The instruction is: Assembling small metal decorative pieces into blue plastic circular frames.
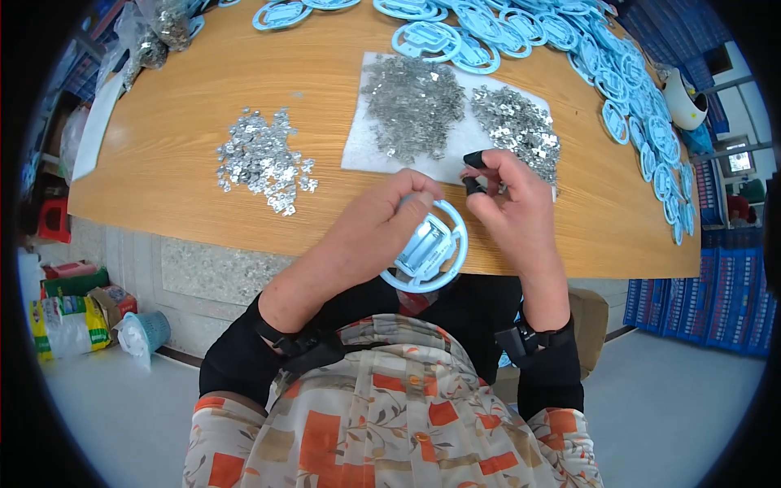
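Note:
My left hand (pixel 376 224) is closed on the upper left rim of a light blue plastic wheel-shaped part (pixel 425 252), tilted over the table's front edge. A rectangular frame sits in the middle of its round rim. To the right of it, my right hand (pixel 521 207) is raised, thumb and forefinger curled toward each other in black finger covers (pixel 474 185). Something small may be between those fingertips, but I cannot make it out. Just beyond the hands, a pile of thin grey metal bits (pixel 413 106) and a pile of shiny metal pieces (pixel 521 126) lie on a white mat (pixel 358 146).
Another heap of small shiny metal plates (pixel 264 159) lies on the wooden table (pixel 163 179) at the left. Many blue wheel-shaped parts (pixel 618 85) cover the back and right. Bags of metal pieces (pixel 154 41) stand at far left. Blue crates (pixel 708 293) are stacked at right.

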Motion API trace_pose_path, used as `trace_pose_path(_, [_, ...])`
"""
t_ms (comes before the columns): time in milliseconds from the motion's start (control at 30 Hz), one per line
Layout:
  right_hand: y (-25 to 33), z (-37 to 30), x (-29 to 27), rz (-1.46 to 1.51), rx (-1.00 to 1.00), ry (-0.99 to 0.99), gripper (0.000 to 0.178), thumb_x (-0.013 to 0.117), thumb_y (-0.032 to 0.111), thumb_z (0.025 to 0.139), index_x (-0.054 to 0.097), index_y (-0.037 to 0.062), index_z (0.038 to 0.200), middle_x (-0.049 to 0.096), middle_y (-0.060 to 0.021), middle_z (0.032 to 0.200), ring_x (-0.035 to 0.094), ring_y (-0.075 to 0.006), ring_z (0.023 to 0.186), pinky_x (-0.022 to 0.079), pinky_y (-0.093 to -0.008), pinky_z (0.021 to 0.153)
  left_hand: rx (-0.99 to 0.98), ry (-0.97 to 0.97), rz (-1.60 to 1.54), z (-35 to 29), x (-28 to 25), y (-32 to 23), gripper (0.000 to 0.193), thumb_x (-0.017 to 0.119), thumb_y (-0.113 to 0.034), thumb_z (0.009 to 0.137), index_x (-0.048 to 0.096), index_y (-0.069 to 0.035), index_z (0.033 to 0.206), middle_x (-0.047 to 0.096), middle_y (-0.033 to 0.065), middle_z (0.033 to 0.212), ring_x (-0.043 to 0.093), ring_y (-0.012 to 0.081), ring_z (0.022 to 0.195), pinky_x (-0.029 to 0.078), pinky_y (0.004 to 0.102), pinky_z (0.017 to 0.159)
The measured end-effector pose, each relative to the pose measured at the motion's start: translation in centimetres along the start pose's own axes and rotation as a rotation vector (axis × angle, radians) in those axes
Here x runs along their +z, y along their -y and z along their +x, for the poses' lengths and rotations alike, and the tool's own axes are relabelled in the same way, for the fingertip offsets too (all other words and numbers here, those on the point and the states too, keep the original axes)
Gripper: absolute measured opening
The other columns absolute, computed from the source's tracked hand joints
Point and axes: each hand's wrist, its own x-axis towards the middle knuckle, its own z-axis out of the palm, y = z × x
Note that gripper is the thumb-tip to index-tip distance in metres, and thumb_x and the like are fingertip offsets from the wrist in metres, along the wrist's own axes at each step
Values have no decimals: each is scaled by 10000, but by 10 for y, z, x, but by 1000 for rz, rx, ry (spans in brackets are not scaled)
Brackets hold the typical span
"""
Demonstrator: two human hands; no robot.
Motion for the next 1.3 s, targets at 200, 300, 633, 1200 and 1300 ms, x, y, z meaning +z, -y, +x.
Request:
trace_pose_path(200, [-16,6,8,-513,-119,0,204,663,39,740,663,82,940,659,-74,871,641,-294,771,521,-389,691,-10,18,18,-32,-10,-1,193,463,-126,1001,566,-44,1142,611,21,974,562,68,898,478,248,792])
trace_pose_path(300, [-4,6,9,-401,18,6,215,662,32,753,673,70,965,660,-87,892,648,-289,773,529,-371,696,-21,-11,1,-50,-20,2,183,456,-95,996,559,-38,1136,596,18,976,557,68,911,471,241,814])
trace_pose_path(633, [57,35,111,-171,-86,223,190,643,105,789,683,69,971,645,-121,913,636,-337,823,517,-419,717,-23,-110,-129,-97,-54,21,176,466,-85,982,565,-30,1116,619,28,968,566,78,909,471,260,820])
trace_pose_path(1200, [57,47,121,-246,-156,329,180,673,81,764,655,33,937,630,-135,865,636,-321,775,505,-394,669,-68,-122,-268,-95,-67,22,191,458,-143,1020,586,-40,1118,632,1,931,570,41,859,482,230,760])
trace_pose_path(1300, [57,44,110,-164,-77,352,159,664,105,771,659,46,918,624,-126,860,628,-321,771,502,-402,669,-88,-138,-292,-98,-67,22,199,468,-179,1027,597,-50,1107,624,-7,920,561,42,849,474,223,761])
